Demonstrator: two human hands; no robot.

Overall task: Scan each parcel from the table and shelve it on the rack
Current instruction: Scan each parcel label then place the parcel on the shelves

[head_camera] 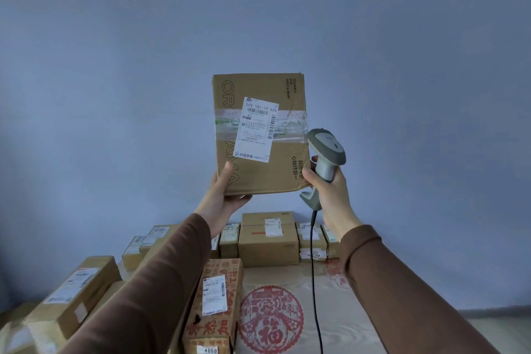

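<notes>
My left hand (222, 195) grips the box (260, 135) at centre frame, right hand (327, 184) holds the scanner (327, 152); its head sits beside the label (256, 129), so I risk a missed read.

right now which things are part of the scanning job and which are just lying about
In the job:
- parcel held up by the left hand
- scanner gripped in the right hand
- parcels waiting on the table, such as the big box

Just there:
- red paper-cut design on the tabletop
- blue wall

The held parcel's label (256, 129) reads "505 101-19 525"; a sticker (210, 350) reads "4068".
</notes>
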